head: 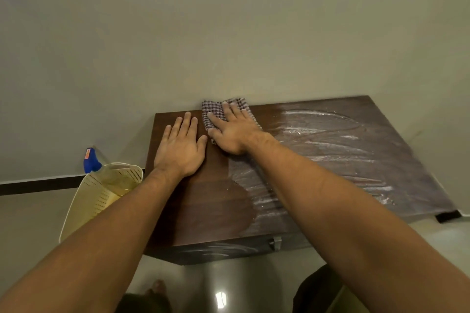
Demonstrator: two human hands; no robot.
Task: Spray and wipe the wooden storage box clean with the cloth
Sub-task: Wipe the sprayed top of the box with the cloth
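Note:
The dark wooden storage box (pixel 330 160) stands against the wall, its lid streaked with white dust on the right half and wiped dark on the left. My right hand (pixel 234 132) presses flat on a checked cloth (pixel 213 114) near the lid's back edge. Flat on the bare lid just left of it lies my left hand (pixel 180 150), fingers apart, holding nothing. A spray bottle (pixel 92 161) with a blue head stands in a basket left of the box.
A cream perforated plastic basket (pixel 84 201) leans on the floor by the box's left side. A metal latch (pixel 276 242) sits on the box's front. The wall rises right behind the box. My feet and the glossy floor show below.

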